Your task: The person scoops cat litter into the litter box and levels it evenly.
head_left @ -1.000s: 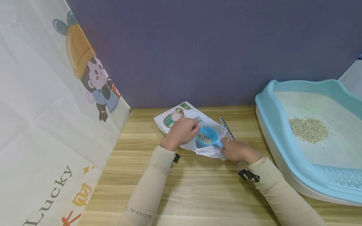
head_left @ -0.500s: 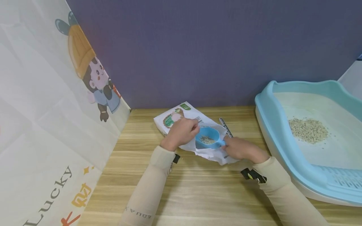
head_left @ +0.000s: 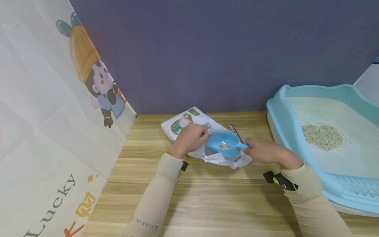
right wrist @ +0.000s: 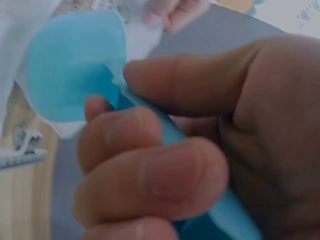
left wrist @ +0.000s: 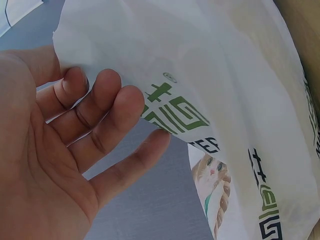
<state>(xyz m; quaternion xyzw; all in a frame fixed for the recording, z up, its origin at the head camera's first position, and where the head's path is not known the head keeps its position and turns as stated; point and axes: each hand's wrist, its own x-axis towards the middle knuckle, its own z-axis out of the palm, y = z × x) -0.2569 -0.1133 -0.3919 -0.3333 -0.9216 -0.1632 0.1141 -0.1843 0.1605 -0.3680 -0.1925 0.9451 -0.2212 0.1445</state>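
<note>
My right hand (head_left: 267,151) grips the handle of a blue scoop (head_left: 240,145), fingers curled round it in the right wrist view. A small heap of litter pellets (head_left: 225,146) lies in the scoop's bowl. The bowl overlaps the torn mouth of a white litter bag (head_left: 207,118), which lies on its side. My left hand (head_left: 190,138) pinches the bag's edge at the opening. In the left wrist view, that bag (left wrist: 200,60) runs in between the thumb and the curled fingertips (left wrist: 131,102). Green lettering and a printed cat show on it.
A blue and white litter tray (head_left: 276,108) stands on the right, with a heap of pellets (head_left: 322,136) on its floor. A black and white strip (head_left: 236,131) lies behind the bag on the wooden table (head_left: 204,204). A dark wall rises behind.
My right hand has drawn the scoop to the right, out toward the bag's mouth; fewer pellets show in the bowl. My left hand has kept its place on the bag.
</note>
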